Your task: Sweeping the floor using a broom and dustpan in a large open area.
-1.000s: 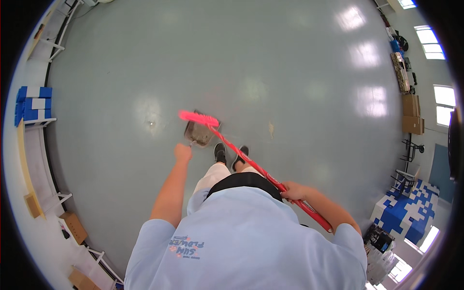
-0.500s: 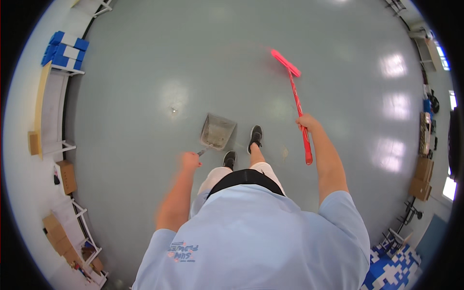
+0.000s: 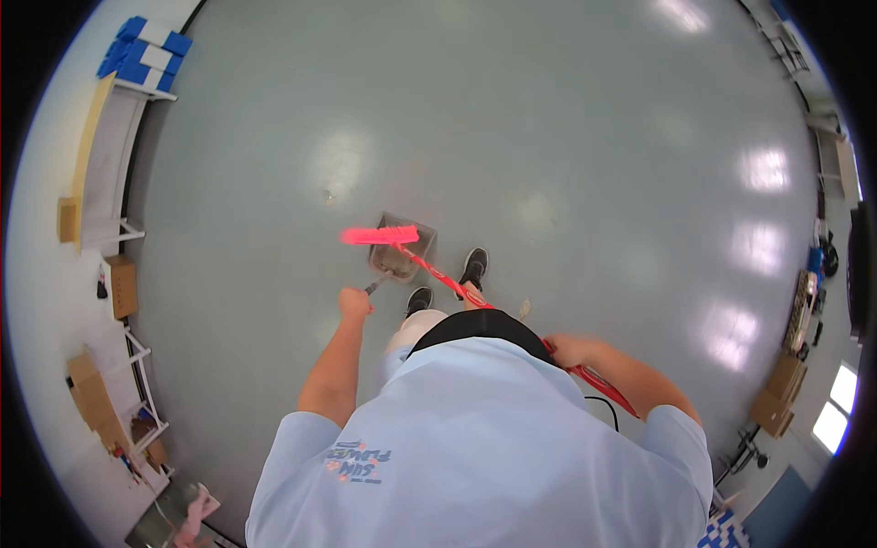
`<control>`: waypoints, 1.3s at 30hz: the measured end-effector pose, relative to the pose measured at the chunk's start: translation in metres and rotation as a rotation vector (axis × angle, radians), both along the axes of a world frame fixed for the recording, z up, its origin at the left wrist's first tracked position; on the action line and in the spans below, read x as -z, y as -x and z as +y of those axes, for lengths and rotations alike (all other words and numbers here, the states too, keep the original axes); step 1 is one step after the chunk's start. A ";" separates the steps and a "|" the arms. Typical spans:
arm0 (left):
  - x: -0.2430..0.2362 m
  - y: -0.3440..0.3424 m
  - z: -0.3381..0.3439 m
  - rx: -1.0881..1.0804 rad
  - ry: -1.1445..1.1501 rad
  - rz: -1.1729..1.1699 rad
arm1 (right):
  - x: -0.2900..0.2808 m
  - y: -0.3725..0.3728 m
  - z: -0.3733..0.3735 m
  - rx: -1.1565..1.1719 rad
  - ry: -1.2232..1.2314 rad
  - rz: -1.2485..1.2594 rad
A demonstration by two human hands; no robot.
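My left hand (image 3: pixel 355 302) is closed round the handle of a grey dustpan (image 3: pixel 391 268), which sits on the floor in front of my feet. Inside the pan lies some pale debris, too small to make out. Down by my right hip, my right hand (image 3: pixel 568 350) grips the red handle of a broom (image 3: pixel 445 278). That handle runs slantwise past my waist toward the pan. The pink broom head (image 3: pixel 379 236), blurred at its left end, is over the far part of the dustpan and sticks out to its left. I cannot tell whether it touches the pan.
On the grey floor (image 3: pixel 548 137) a small bit of litter (image 3: pixel 328 196) lies left of the pan, and a pale patch (image 3: pixel 525 309) is right of my feet. White shelves (image 3: pixel 108 173) with blue and white blocks (image 3: pixel 146 53) and cardboard boxes (image 3: pixel 122 286) line the left wall. More boxes (image 3: pixel 779 395) stand right.
The broom head has swung from the far right leftward and nearer, to over the dustpan. My right hand has come back to my hip. My left hand still holds the dustpan.
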State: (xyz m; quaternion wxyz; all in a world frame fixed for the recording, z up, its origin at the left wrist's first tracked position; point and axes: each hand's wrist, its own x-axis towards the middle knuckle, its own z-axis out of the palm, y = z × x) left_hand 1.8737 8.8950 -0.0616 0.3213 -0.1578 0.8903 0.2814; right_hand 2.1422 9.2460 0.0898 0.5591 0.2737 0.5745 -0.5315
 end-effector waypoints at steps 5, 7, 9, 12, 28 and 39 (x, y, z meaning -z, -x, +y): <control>-0.004 0.004 -0.025 -0.199 -0.181 -0.006 | -0.043 0.021 0.042 -0.101 -0.116 0.137; -0.007 0.002 -0.032 -0.237 -0.177 -0.002 | -0.044 0.027 0.058 -0.122 -0.262 0.172; -0.014 -0.009 -0.046 -0.453 -0.224 -0.034 | -0.033 0.031 0.073 -0.260 -0.449 0.209; -0.029 -0.022 -0.061 -0.575 -0.291 -0.020 | 0.034 0.013 0.090 -0.416 -0.704 0.208; -0.016 0.032 -0.060 -0.876 -0.334 0.150 | 0.132 0.275 0.072 -0.529 -0.709 0.461; -0.032 0.144 -0.038 -0.943 -0.394 0.196 | 0.126 0.485 0.062 -0.673 -0.646 0.319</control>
